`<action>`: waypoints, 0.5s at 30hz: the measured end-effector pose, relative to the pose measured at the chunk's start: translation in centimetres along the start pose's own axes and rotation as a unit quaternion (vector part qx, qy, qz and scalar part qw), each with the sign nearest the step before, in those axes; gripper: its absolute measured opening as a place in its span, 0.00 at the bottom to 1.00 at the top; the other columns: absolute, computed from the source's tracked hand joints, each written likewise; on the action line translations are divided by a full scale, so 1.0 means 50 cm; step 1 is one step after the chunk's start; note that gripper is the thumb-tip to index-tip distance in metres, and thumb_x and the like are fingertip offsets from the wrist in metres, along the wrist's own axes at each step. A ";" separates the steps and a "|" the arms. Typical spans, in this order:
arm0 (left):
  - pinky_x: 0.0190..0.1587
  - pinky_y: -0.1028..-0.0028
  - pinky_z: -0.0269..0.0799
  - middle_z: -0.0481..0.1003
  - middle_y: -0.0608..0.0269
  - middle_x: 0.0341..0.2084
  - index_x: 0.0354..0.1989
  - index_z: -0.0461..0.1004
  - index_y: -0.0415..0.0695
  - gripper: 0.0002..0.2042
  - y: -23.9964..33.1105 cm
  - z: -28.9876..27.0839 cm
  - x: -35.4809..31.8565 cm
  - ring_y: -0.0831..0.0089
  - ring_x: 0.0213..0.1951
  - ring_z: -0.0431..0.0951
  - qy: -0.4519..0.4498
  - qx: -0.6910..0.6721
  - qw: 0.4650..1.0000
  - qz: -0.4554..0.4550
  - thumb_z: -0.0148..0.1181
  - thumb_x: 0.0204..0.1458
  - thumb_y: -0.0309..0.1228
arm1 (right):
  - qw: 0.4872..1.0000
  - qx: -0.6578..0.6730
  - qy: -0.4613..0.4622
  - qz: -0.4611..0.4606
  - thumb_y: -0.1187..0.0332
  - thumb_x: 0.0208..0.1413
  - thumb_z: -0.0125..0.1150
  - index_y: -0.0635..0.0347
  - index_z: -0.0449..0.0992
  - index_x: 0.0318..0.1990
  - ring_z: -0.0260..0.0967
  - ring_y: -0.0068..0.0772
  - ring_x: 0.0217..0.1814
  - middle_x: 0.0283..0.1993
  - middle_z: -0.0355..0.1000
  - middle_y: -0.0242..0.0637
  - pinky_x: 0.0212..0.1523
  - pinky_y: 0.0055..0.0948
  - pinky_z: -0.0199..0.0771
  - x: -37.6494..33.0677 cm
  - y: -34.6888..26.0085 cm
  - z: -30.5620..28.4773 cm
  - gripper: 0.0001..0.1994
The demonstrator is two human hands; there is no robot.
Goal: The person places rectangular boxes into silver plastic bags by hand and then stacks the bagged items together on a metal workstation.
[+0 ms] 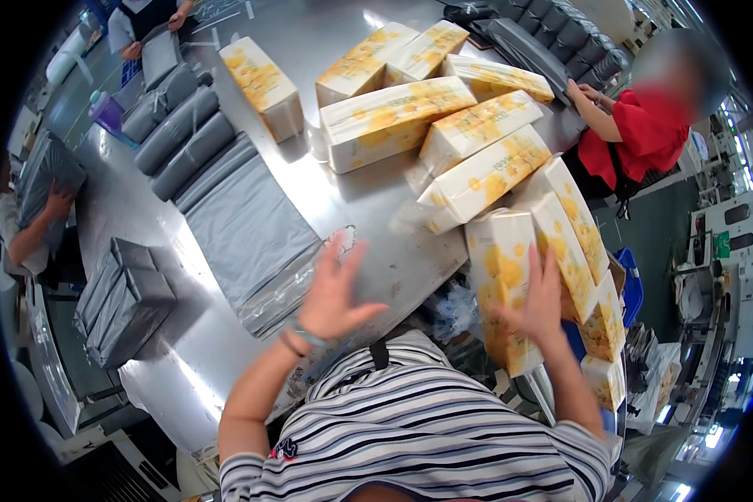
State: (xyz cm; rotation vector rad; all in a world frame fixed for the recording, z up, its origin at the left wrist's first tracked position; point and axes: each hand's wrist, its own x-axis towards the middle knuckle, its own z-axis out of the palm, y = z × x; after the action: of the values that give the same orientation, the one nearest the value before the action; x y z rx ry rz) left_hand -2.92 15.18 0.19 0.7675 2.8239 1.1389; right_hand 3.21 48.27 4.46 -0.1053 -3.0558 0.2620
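Yellow-white pack [502, 289] upright at table [343, 33] edge, 3 o'clock, under spread-fingered right hand [534, 305]; left hand [333, 293] splayed, empty above grey bags [251, 226] at 10 o'clock; prob. bagging stage, needs firm two-hand grip.

Both bare forearms are rising from the six o'clock edge, elbows bent, above a striped shirt. The left hand [333, 294] is hanging open in the air — fingers spread and pointing toward twelve o'clock, palm facing one o'clock, a band circling its wrist. The right hand [534, 308] is reaching toward one o'clock — fingers splayed, palm pressing flat against a surface, gripping nothing.
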 end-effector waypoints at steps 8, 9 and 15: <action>0.60 0.50 0.50 0.45 0.45 0.66 0.65 0.55 0.59 0.46 -0.010 0.192 0.309 0.46 0.64 0.48 0.113 0.148 0.981 0.051 0.70 0.32 0.48 | 0.997 0.052 0.030 0.044 0.60 0.28 0.71 0.45 0.48 0.68 0.63 0.56 0.48 0.48 0.60 0.52 0.45 0.43 0.69 0.061 0.096 0.030 0.53; 0.59 0.50 0.51 0.45 0.46 0.66 0.64 0.57 0.58 0.44 -0.020 0.178 0.354 0.47 0.64 0.49 0.128 0.170 0.976 0.050 0.70 0.33 0.47 | 0.996 0.053 -0.012 0.075 0.58 0.29 0.71 0.43 0.48 0.68 0.64 0.52 0.46 0.44 0.61 0.49 0.43 0.44 0.70 0.100 0.109 0.023 0.52; 0.56 0.55 0.58 0.51 0.48 0.64 0.51 0.70 0.50 0.28 -0.187 0.077 0.549 0.53 0.64 0.53 0.181 0.280 0.943 0.018 0.68 0.38 0.40 | 0.994 0.007 -0.100 0.035 0.52 0.36 0.65 0.40 0.43 0.69 0.68 0.51 0.45 0.47 0.61 0.51 0.44 0.43 0.72 0.374 0.000 0.071 0.50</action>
State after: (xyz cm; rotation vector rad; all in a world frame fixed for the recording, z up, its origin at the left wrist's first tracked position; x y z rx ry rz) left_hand -30.54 23.98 -3.91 0.6733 3.5211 0.5018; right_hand -15.68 49.08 2.23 -0.1983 -3.2534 0.3166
